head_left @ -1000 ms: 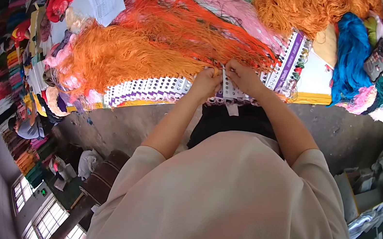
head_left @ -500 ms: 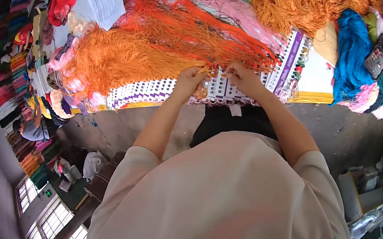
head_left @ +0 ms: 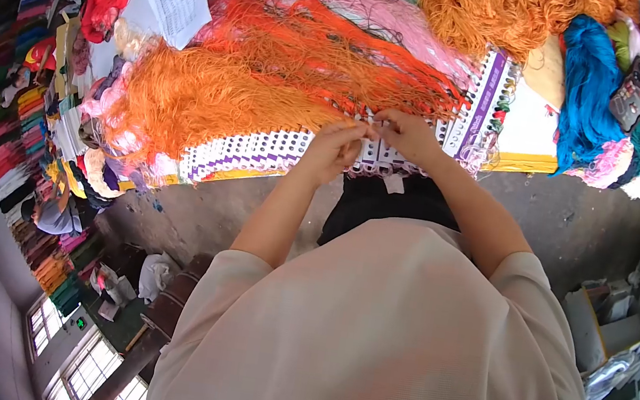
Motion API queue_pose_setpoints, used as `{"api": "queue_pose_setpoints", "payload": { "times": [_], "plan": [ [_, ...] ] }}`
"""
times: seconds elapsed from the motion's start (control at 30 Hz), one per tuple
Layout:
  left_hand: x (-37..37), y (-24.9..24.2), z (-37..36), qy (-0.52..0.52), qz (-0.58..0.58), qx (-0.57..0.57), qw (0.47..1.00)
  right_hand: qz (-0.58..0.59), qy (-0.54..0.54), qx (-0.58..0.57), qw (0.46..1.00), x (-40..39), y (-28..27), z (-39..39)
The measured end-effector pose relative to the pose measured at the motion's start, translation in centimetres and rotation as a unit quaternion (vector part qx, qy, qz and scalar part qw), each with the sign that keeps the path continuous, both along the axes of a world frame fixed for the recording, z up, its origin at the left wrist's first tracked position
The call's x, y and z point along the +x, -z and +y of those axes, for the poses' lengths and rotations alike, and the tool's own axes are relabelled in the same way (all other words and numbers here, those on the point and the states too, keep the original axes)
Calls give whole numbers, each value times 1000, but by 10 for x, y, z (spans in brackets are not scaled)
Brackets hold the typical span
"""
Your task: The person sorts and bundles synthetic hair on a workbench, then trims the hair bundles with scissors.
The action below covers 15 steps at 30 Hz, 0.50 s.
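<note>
My left hand point(head_left: 333, 151) and my right hand point(head_left: 409, 139) meet at their fingertips above a row of white punched cards point(head_left: 258, 148) with purple stripes. Both hands are closed in a pinch on orange thread, though the fingers cover most of the strand. Left of my hands, a thick spread of light orange thread point(head_left: 204, 94) runs into the card holes. Red-orange thread point(head_left: 310, 35) lies just beyond, its ends looped in the cards near my right hand.
One card with a purple band point(head_left: 479, 112) stands out to the right, small colored thread knots along it. A big orange thread heap point(head_left: 485, 14), blue skeins point(head_left: 586, 70) and a dark game controller point(head_left: 634, 95) lie farther right. A printed sheet point(head_left: 178, 6) rests at the left.
My left hand has moved right and turned, bringing its fingertips against those of my right hand. The right hand has shifted slightly, and the orange loop under the left hand no longer shows.
</note>
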<state>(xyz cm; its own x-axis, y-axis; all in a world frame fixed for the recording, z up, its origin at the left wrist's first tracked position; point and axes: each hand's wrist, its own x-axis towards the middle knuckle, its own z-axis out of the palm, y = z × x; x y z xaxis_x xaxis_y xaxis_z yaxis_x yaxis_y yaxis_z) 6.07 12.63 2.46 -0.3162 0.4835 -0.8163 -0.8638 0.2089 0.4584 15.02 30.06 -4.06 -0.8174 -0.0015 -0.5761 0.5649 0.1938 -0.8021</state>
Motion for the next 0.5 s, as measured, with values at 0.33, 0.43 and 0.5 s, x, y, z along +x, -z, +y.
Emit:
{"api": "queue_pose_setpoints", "payload": {
  "times": [0.33,0.43,0.5],
  "plan": [
    [-4,22,2,382,468,-175,777,18,-73,82,994,-3,-23,0],
    [-44,-15,-39,153,154,-99,971,-7,-107,173,979,-4,-30,-4],
    [-76,-51,-77,34,1,-32,999,-29,-117,184,976,-7,-33,-5]
  ]
}}
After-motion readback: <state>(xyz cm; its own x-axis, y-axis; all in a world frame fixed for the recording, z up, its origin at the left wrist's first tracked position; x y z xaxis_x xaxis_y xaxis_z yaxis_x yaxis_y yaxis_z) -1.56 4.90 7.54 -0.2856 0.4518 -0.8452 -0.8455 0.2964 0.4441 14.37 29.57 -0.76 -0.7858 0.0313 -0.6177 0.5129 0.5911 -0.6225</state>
